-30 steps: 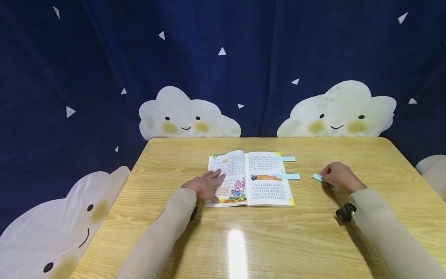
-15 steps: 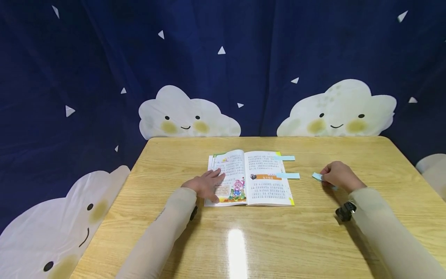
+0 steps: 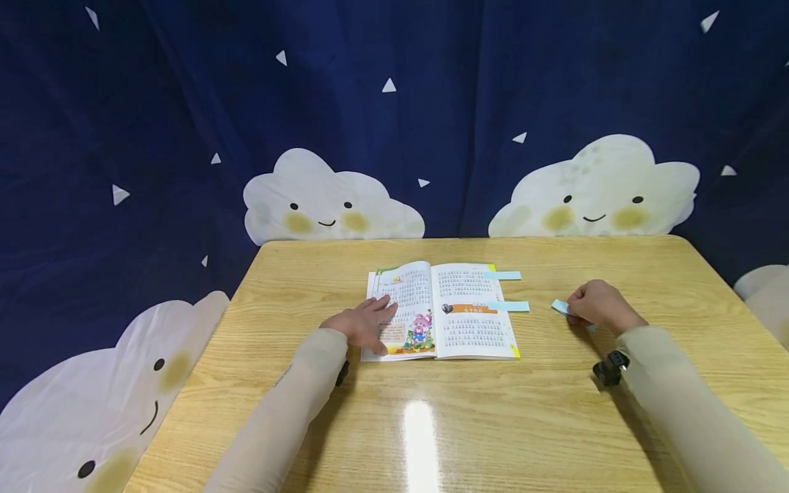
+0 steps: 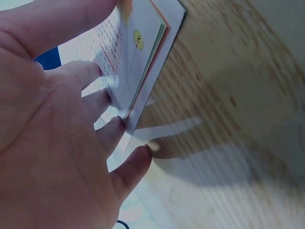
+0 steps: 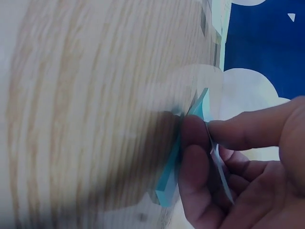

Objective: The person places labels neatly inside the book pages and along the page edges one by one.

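Observation:
An open book (image 3: 474,335) with printed text and a cartoon picture lies on the wooden table in the head view. My left hand (image 3: 361,323) rests on its left page, fingers spread and straight. Two light blue sticky strips (image 3: 508,306) stick out past the right page's edge. To the right of the book, my right hand (image 3: 606,305) is at a small pad of light blue sticky notes (image 3: 560,307). In the right wrist view, thumb and index finger pinch a thin sheet (image 5: 220,172) beside the thicker pad (image 5: 167,183). Fingers partly hide both.
The wooden table (image 3: 481,424) has a bright light reflection near its front. Behind it hangs a dark blue curtain (image 3: 370,123) with white clouds and triangles. A small black device (image 3: 610,368) is worn at the right wrist.
The head view has tipped down slightly, so the scene sits a little higher. Both hands keep their places, the left on the page and the right at the sticky notes.

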Demonstrator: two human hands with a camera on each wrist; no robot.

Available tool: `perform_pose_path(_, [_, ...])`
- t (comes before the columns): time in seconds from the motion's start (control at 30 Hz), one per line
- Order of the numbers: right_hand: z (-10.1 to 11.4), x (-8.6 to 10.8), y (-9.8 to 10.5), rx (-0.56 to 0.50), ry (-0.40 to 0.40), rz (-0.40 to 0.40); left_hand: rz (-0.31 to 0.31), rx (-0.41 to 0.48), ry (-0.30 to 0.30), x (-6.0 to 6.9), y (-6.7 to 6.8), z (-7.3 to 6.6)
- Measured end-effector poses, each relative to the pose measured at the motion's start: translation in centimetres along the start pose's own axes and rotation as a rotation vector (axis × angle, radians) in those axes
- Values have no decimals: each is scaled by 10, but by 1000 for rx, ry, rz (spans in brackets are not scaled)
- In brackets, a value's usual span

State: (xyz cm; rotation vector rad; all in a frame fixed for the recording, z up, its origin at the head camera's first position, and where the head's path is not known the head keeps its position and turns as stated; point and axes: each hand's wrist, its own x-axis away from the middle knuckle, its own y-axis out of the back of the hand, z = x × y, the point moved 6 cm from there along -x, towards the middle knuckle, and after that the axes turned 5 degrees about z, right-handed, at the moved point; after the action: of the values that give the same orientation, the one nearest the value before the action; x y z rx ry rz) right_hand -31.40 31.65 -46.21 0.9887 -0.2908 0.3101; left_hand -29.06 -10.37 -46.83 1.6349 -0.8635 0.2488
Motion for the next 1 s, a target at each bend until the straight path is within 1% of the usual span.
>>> perform_pose_path(0.2, [0, -1, 2, 7, -7, 14, -5, 6, 2, 1, 2, -1])
perform_pose_path(0.4, [1, 0, 2, 3, 0, 15, -1, -7, 10, 1, 1, -1])
perform_pose_path(0.53, [1, 0, 1, -5, -13, 14, 4, -17, 12, 1, 0, 0])
perform_pose_path(0.67, [-2, -2, 1, -29, -39, 19, 7, -17, 11, 2, 1, -1])
perform_pose_path(0.73, [-3, -2, 0, -58, -42, 25, 9, -15, 11, 2, 0, -1])
perform_pose_path(0.87, [-2, 2, -2, -100, 5, 31, 14, -21, 16, 1, 0, -1])
perform_pose_path(1.0, [10, 7, -5, -115, 86, 22, 14, -24, 25, 1, 0, 0])
